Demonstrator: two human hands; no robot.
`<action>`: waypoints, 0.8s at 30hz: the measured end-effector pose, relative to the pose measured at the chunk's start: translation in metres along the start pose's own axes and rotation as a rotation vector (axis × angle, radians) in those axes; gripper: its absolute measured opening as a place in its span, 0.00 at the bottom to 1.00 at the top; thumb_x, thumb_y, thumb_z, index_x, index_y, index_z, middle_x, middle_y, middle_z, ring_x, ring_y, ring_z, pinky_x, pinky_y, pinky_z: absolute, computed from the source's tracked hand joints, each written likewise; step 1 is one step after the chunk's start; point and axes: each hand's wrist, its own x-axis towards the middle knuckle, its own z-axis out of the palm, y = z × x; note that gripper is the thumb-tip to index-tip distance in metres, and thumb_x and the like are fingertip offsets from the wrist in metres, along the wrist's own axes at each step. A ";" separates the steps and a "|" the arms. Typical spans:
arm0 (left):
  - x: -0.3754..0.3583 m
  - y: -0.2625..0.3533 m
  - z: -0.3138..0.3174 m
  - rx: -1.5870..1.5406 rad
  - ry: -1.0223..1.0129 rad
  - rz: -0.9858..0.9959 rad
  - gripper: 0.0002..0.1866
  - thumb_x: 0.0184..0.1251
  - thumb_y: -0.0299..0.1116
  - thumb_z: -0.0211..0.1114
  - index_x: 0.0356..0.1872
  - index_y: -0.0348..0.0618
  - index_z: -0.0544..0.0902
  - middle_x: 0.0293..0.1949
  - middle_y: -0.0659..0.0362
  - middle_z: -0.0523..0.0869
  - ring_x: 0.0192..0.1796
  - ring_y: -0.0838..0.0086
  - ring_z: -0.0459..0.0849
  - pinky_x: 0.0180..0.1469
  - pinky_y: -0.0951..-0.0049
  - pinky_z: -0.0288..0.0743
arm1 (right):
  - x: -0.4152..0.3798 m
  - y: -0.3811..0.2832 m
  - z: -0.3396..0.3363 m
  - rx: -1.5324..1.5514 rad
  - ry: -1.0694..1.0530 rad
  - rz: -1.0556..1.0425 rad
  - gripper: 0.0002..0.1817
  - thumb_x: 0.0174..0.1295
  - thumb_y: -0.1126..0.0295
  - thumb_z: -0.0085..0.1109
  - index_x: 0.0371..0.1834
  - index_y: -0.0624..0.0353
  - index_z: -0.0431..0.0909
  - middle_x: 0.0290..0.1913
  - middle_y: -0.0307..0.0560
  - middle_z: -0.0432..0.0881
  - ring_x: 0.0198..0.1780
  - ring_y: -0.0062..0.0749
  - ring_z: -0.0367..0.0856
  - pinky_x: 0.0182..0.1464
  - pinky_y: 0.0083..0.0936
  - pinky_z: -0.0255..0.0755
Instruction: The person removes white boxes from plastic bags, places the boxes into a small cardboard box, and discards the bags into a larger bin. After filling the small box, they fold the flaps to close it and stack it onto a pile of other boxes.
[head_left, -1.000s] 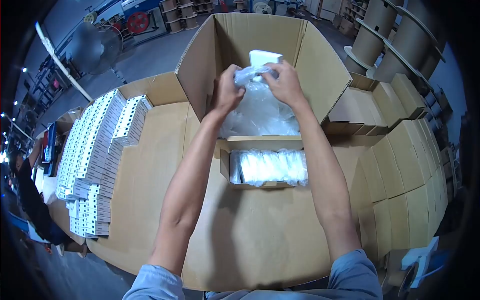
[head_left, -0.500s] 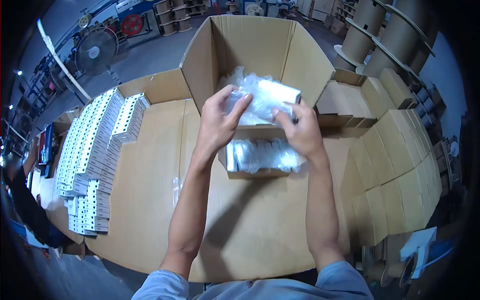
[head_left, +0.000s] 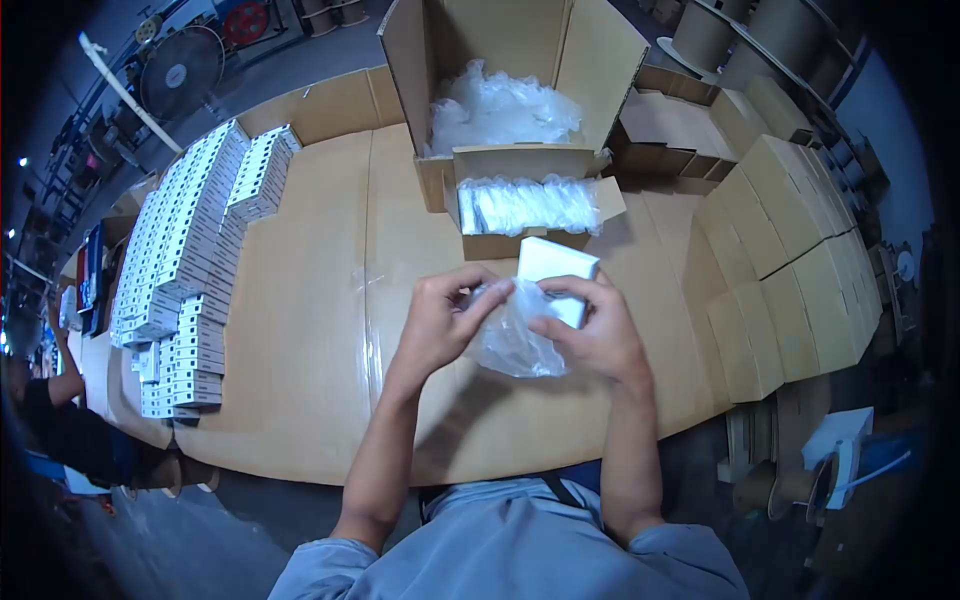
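Close over the cardboard-covered table point(head_left: 300, 330), my right hand point(head_left: 608, 325) grips a small white box point(head_left: 555, 262) by its right side. My left hand point(head_left: 445, 315) pinches the edge of a clear plastic bag point(head_left: 520, 345), which hangs crumpled between both hands in front of the box. Just beyond them stands an open carton point(head_left: 525, 245) holding a row of items wrapped in clear plastic point(head_left: 530, 205). Behind it, a large open cardboard box point(head_left: 400, 70) contains a heap of clear plastic bags point(head_left: 505, 108).
Stacks of small white boxes point(head_left: 190, 240) line the table's left side. Folded brown cartons point(head_left: 775, 270) are piled on the right, with an open cardboard tray point(head_left: 680, 125) behind them. Another person's arm point(head_left: 65, 385) shows at the far left.
Both hands have come back toward me from over the large box, bringing the white box and plastic bag with them. My view has tilted further down.
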 end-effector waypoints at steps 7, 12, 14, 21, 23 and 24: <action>-0.044 -0.060 0.002 -0.767 0.201 -0.125 0.15 0.78 0.39 0.66 0.48 0.35 0.82 0.39 0.61 0.84 0.39 0.83 0.79 0.41 0.78 0.74 | -0.036 0.031 0.049 0.235 0.363 0.173 0.16 0.75 0.63 0.62 0.35 0.66 0.88 0.29 0.35 0.79 0.32 0.15 0.66 0.34 0.21 0.61; -0.065 -0.047 0.028 -0.431 0.131 -0.093 0.21 0.70 0.32 0.74 0.58 0.36 0.76 0.48 0.58 0.84 0.51 0.80 0.82 0.54 0.81 0.76 | -0.057 0.045 0.074 0.354 0.498 0.218 0.15 0.76 0.63 0.62 0.39 0.66 0.87 0.34 0.36 0.84 0.36 0.16 0.73 0.42 0.20 0.67; -0.064 -0.038 0.029 -0.375 0.141 -0.240 0.22 0.63 0.27 0.78 0.55 0.35 0.78 0.40 0.60 0.86 0.43 0.80 0.84 0.48 0.79 0.79 | -0.061 0.046 0.080 0.483 0.538 0.202 0.15 0.76 0.64 0.62 0.40 0.67 0.87 0.37 0.38 0.86 0.39 0.16 0.77 0.45 0.20 0.70; -0.060 -0.040 0.002 -0.173 -0.017 -0.115 0.26 0.51 0.26 0.86 0.50 0.34 0.81 0.38 0.57 0.89 0.46 0.77 0.88 0.47 0.76 0.82 | -0.076 0.062 0.037 0.448 0.230 0.197 0.14 0.68 0.68 0.69 0.49 0.68 0.86 0.49 0.48 0.85 0.51 0.25 0.80 0.58 0.24 0.72; -0.054 -0.035 -0.003 -0.121 -0.144 -0.108 0.29 0.50 0.28 0.87 0.51 0.35 0.81 0.39 0.57 0.89 0.45 0.77 0.88 0.47 0.76 0.82 | -0.069 0.052 0.023 0.266 0.039 0.100 0.18 0.63 0.67 0.75 0.52 0.68 0.86 0.54 0.49 0.81 0.55 0.31 0.79 0.61 0.26 0.72; -0.051 -0.032 -0.006 -0.095 -0.210 -0.104 0.30 0.49 0.29 0.87 0.52 0.36 0.81 0.39 0.57 0.89 0.44 0.77 0.88 0.47 0.76 0.83 | -0.069 0.052 0.025 0.281 0.020 0.112 0.17 0.62 0.68 0.75 0.50 0.67 0.86 0.53 0.48 0.81 0.54 0.31 0.79 0.60 0.26 0.72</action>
